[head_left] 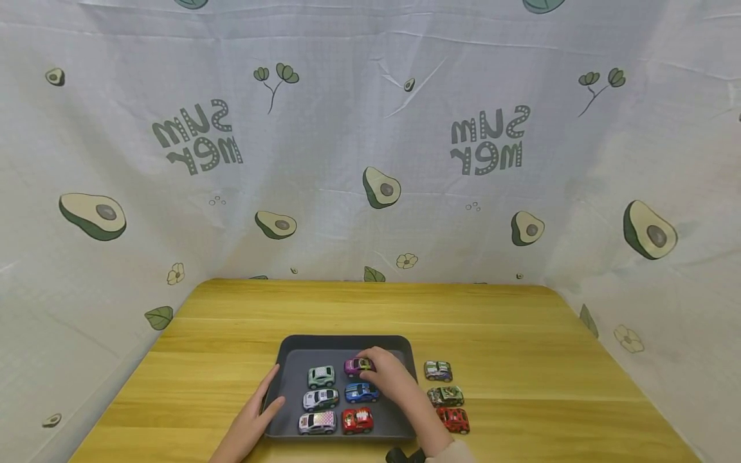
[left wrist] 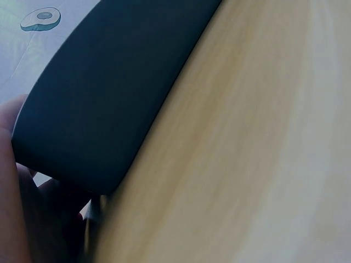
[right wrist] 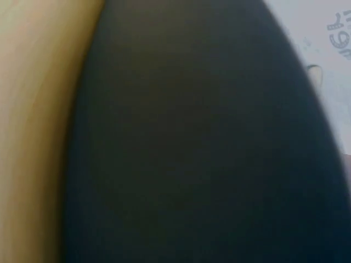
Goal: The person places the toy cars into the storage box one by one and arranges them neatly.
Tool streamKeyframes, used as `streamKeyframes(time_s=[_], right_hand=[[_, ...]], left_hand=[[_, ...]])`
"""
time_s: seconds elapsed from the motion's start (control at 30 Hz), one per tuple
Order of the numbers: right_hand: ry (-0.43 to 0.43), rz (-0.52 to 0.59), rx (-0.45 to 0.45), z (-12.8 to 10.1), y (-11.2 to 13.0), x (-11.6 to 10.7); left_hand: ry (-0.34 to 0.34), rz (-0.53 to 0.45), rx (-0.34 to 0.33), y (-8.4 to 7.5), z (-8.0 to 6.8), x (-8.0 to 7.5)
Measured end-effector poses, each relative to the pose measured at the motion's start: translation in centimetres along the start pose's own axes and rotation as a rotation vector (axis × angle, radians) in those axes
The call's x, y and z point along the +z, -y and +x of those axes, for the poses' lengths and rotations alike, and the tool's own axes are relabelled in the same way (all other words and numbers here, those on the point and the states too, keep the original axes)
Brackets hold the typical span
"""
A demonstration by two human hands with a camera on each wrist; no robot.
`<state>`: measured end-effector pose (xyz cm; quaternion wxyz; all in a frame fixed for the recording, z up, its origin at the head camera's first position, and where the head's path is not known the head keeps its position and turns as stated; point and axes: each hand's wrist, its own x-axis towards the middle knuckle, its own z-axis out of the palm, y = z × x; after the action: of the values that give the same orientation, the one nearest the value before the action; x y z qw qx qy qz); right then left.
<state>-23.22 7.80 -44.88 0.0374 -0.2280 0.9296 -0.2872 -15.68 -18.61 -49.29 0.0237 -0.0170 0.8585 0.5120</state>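
Note:
A dark grey tray lies on the wooden table in the head view. My left hand grips its left rim, thumb over the edge; in the left wrist view part of that hand shows at the tray's dark wall. Inside the tray, my right hand pinches a purple toy car at the back. A blue toy car and a red toy car stand in front of it. To their left are a pale green car, a white car and a checked white car.
Right of the tray on the table stand a white-and-green toy car, a green patterned car and a red spotted car. A printed avocado curtain hangs behind. The tray's wall fills most of the right wrist view.

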Motion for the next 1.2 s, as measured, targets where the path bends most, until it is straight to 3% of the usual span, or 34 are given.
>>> streamKeyframes(time_s=[0.9, 1.2], right_hand=[[0.025, -0.059, 0.018, 0.6, -0.5, 1.1], [-0.031, -0.023, 0.037, -0.1, -0.3, 0.4]], left_hand=[[0.002, -0.006, -0.032, -0.2, 0.1, 0.2], [-0.003, -0.004, -0.032, -0.1, 0.0, 0.1]])
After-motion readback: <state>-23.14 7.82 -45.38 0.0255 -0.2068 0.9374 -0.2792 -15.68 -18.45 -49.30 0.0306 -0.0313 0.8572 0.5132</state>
